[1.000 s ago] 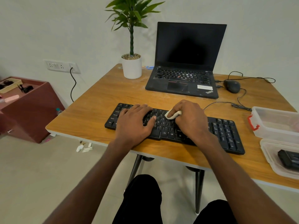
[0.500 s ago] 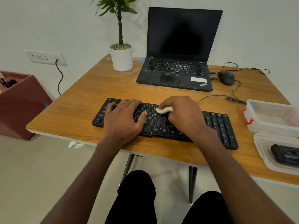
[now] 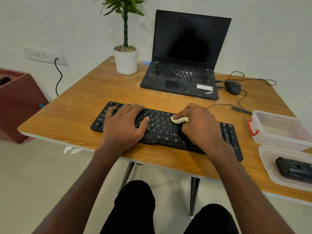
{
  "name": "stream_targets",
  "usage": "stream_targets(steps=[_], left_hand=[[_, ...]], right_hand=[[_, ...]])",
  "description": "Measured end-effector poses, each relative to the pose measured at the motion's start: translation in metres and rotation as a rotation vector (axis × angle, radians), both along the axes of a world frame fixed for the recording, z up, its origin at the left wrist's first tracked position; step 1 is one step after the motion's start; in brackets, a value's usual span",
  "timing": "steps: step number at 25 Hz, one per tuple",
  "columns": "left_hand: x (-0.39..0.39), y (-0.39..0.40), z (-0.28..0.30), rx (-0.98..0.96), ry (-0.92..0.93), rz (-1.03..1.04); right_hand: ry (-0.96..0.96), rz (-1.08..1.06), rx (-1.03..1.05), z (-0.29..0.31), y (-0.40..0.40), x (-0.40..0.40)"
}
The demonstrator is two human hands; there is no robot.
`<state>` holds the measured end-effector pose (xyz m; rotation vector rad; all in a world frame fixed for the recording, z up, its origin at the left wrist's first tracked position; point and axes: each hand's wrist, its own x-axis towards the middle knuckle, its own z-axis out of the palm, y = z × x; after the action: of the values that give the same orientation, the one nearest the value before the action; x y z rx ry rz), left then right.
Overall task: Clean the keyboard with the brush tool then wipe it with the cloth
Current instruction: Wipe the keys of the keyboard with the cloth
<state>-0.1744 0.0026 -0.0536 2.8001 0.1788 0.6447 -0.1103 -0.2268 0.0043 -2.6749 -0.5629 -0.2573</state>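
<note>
Your black keyboard (image 3: pixel 166 130) lies on the wooden table (image 3: pixel 81 105), near its front edge. Your left hand (image 3: pixel 125 127) rests flat on the keyboard's left half, fingers straight and spread, thumb on the keys, gripping nothing. Your right hand (image 3: pixel 200 125) sits on the keyboard right of centre, its fingers curled round a small wad of pale cloth (image 3: pixel 179 119) that touches the upper key rows. Behind the keyboard stands an open ThinkPad laptop (image 3: pixel 184 65), its screen dark; behind and left of the keyboard, a potted plant (image 3: pixel 126 58); behind and right, a wired mouse (image 3: pixel 233 87). Right of the keyboard sit two clear plastic containers: the farther container (image 3: pixel 278 130) has a red clasp, and the nearer container (image 3: pixel 270 168) holds a dark object too indistinct to identify.
</note>
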Motion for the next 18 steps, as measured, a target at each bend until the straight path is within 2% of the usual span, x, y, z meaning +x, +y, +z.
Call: stream_targets(steps=[2,6,10,11,15,18], left_hand=[[0.0,0.0,0.001,-0.004,0.003,-0.002],[-0.001,0.0,0.0,-0.011,0.0,-0.01],[-0.001,-0.001,0.001,-0.01,-0.006,-0.011],[-0.001,0.0,0.001,-0.012,-0.006,-0.01],[-0.003,0.0,0.0,-0.014,-0.006,-0.013],[-0.001,0.0,0.0,-0.014,-0.002,-0.003]], right_hand=[[-0.05,-0.052,0.002,0.006,-0.003,0.0],[-0.011,0.198,-0.017,-0.004,0.018,-0.023],[-0.046,-0.088,-0.058,0.005,0.003,-0.011],[-0.066,-0.112,-0.055,0.006,0.002,-0.01],[-0.02,0.023,-0.029,-0.004,0.002,-0.016],[-0.023,-0.139,-0.032,0.002,-0.009,-0.006]])
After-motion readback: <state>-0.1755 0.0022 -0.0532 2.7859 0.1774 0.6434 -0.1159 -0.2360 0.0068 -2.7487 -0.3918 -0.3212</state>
